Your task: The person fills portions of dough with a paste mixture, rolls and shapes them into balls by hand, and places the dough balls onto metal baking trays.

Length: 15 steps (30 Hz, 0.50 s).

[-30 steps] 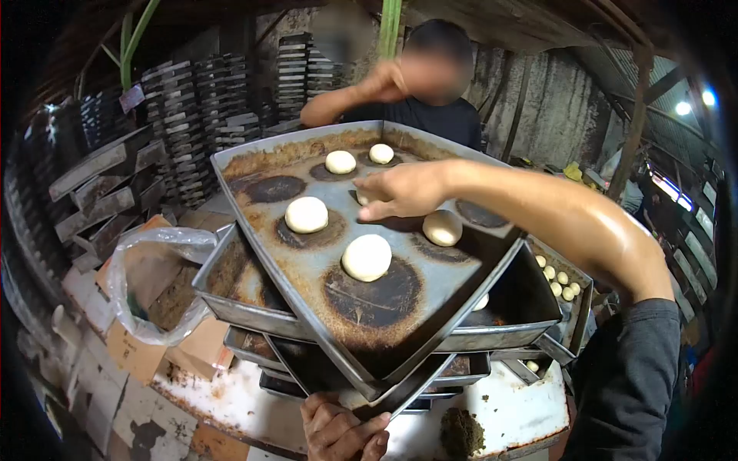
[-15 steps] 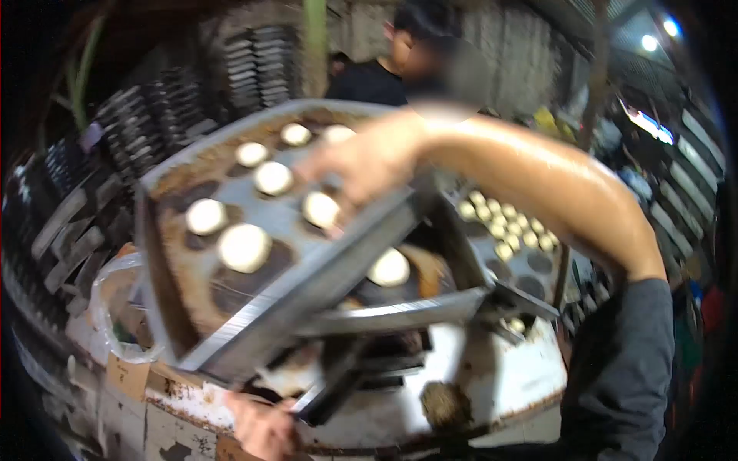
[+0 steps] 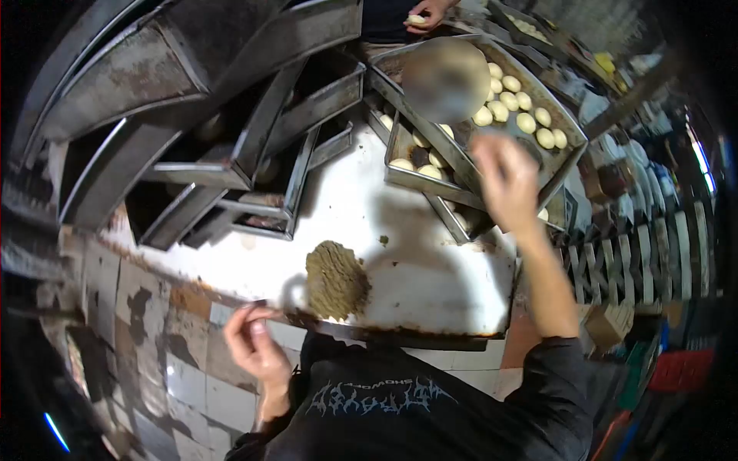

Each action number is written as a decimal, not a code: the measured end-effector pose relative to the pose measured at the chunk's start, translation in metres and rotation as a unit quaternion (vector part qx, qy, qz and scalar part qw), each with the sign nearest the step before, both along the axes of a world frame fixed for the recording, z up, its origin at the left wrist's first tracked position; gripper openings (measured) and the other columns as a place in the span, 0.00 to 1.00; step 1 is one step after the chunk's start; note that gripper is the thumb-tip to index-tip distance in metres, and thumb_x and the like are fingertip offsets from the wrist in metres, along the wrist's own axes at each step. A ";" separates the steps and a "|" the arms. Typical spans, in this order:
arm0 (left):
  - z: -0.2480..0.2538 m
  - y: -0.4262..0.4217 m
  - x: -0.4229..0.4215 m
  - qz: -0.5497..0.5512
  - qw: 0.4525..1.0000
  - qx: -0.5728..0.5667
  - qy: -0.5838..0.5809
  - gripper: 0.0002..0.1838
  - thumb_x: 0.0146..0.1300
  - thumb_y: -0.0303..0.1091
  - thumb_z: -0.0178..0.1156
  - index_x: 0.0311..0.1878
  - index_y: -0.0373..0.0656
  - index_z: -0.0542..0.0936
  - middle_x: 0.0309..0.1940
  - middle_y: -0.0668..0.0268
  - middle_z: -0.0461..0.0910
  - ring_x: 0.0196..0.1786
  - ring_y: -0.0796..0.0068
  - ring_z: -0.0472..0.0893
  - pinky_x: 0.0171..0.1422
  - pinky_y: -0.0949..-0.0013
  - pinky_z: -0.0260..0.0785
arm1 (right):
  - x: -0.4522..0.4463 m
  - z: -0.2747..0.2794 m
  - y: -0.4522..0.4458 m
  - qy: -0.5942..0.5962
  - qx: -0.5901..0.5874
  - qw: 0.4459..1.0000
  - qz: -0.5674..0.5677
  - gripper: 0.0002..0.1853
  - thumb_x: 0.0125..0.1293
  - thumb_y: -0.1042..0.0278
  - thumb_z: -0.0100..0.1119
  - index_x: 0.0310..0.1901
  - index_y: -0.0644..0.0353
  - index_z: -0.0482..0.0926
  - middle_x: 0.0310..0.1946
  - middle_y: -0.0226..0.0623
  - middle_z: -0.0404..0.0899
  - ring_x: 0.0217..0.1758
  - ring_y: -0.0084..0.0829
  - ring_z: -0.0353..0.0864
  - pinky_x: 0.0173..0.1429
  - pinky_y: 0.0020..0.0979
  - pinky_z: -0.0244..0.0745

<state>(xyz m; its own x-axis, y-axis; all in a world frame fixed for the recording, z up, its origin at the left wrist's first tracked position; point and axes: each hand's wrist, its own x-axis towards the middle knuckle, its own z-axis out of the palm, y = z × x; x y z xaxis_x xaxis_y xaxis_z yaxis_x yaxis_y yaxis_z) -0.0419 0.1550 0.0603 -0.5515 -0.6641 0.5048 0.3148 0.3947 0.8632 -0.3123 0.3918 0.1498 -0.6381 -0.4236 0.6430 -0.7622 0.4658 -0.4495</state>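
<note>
My right hand (image 3: 507, 175) is over the near edge of a metal tray (image 3: 565, 173) holding several pale dough balls (image 3: 526, 122). Its fingers point toward the tray and are smeared by motion, so anything in them is hidden. At the table's front edge, my left hand (image 3: 257, 347) hovers with loosely curled fingers apart and nothing visible in them. Closest to it on the white table (image 3: 415, 296) is a greenish-brown crumbly mound (image 3: 337, 278), apart from the hand. Beneath the right tray, another tray (image 3: 423, 183) also contains dough balls.
Stacked metal trays (image 3: 323, 100) lie crosswise on the table's left, rising close to the camera. A co-worker's hand (image 3: 430, 14) holds a pale dough piece beyond the right tray. More metal pans (image 3: 638, 257) line the right side, near a red crate (image 3: 680, 370).
My view has tilted down. My right hand has moved from the raised dough tray to the tray on the right. My left hand has come away from beneath the raised tray.
</note>
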 end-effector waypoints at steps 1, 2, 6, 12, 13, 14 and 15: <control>0.001 0.025 0.001 -0.018 0.998 0.041 -0.042 0.12 0.66 0.25 0.48 0.51 0.33 0.69 0.36 0.58 0.78 0.37 0.72 0.78 0.48 0.69 0.70 | -0.020 0.018 0.006 -0.081 -0.016 0.996 -0.036 0.09 0.58 0.77 0.54 0.39 0.63 0.80 0.38 0.45 0.80 0.41 0.43 0.79 0.48 0.38 0.74; 0.002 0.044 0.000 -0.053 0.993 0.081 -0.066 0.12 0.65 0.23 0.49 0.52 0.33 0.68 0.35 0.59 0.79 0.38 0.73 0.78 0.48 0.70 0.69 | -0.056 0.019 0.014 -0.029 0.083 0.996 -0.026 0.11 0.58 0.77 0.52 0.42 0.63 0.79 0.39 0.47 0.80 0.43 0.46 0.79 0.50 0.39 0.73; 0.015 0.094 0.006 -0.140 0.982 0.037 -0.120 0.12 0.63 0.22 0.50 0.50 0.34 0.70 0.36 0.60 0.80 0.40 0.72 0.78 0.56 0.65 0.67 | -0.196 -0.049 0.044 0.137 0.224 0.963 0.054 0.16 0.58 0.79 0.48 0.49 0.66 0.74 0.45 0.53 0.78 0.49 0.52 0.76 0.57 0.43 0.68; 0.021 0.111 0.023 -0.257 0.925 0.230 -0.162 0.19 0.63 0.19 0.49 0.58 0.35 0.65 0.48 0.59 0.76 0.45 0.71 0.77 0.62 0.65 0.61 | -0.138 -0.020 0.045 -0.289 0.126 0.948 0.050 0.13 0.52 0.73 0.59 0.40 0.64 0.71 0.35 0.34 0.72 0.38 0.25 0.72 0.44 0.24 0.67; 0.010 0.113 0.020 -0.359 0.891 0.268 -0.072 0.23 0.62 0.17 0.50 0.61 0.36 0.62 0.54 0.59 0.72 0.51 0.71 0.74 0.62 0.66 0.62 | -0.085 -0.001 0.046 -0.232 0.039 0.970 0.068 0.13 0.51 0.72 0.60 0.38 0.62 0.70 0.32 0.29 0.69 0.35 0.21 0.68 0.42 0.21 0.65; 0.005 0.119 0.016 -0.380 0.865 0.322 -0.061 0.22 0.63 0.19 0.50 0.61 0.36 0.62 0.54 0.59 0.72 0.53 0.70 0.73 0.63 0.66 0.62 | -0.030 0.003 0.045 -0.208 -0.049 0.975 0.057 0.13 0.50 0.75 0.60 0.37 0.62 0.69 0.29 0.28 0.65 0.34 0.22 0.66 0.41 0.23 0.65; 0.002 0.128 0.016 -0.402 0.832 0.379 -0.054 0.21 0.65 0.20 0.49 0.61 0.36 0.63 0.54 0.59 0.71 0.55 0.70 0.72 0.63 0.65 0.62 | 0.032 0.000 0.037 -0.197 -0.113 0.974 -0.012 0.16 0.48 0.76 0.63 0.38 0.62 0.69 0.29 0.28 0.66 0.34 0.23 0.67 0.41 0.25 0.66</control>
